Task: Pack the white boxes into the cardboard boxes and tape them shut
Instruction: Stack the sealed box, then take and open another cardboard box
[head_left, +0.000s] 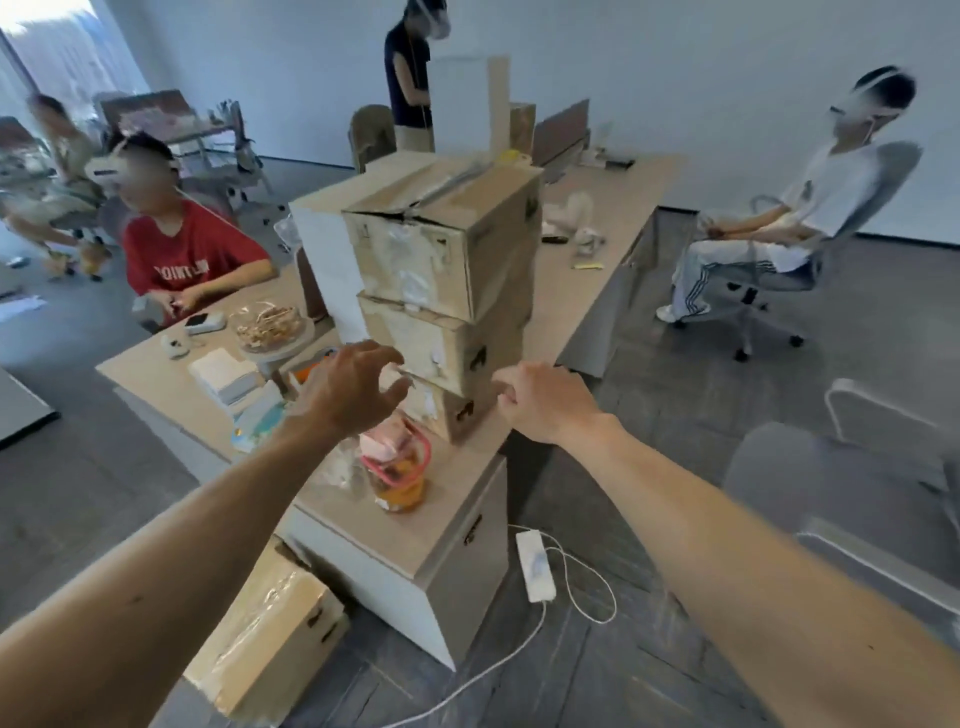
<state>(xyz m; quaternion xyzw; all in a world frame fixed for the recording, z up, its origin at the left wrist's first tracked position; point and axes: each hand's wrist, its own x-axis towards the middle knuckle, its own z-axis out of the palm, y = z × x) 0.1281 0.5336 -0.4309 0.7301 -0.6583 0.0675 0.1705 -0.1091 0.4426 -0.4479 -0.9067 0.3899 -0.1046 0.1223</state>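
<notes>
Head view: three brown taped cardboard boxes (452, 291) stacked on beige desk (452, 499), near its corner. Left hand (348, 389) spread wide, empty, just before lower boxes. Right hand (540, 400) fingers curled beside stack's right edge; whether it holds anything unclear. Fourth taped cardboard box (270, 634) on floor beside desk.

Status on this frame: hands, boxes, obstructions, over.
Left hand open, fingers spread, in front of the stack of three cardboard boxes. Right hand curled beside the bottom box; contact unclear. Pink-lidded jar below left hand.
</notes>
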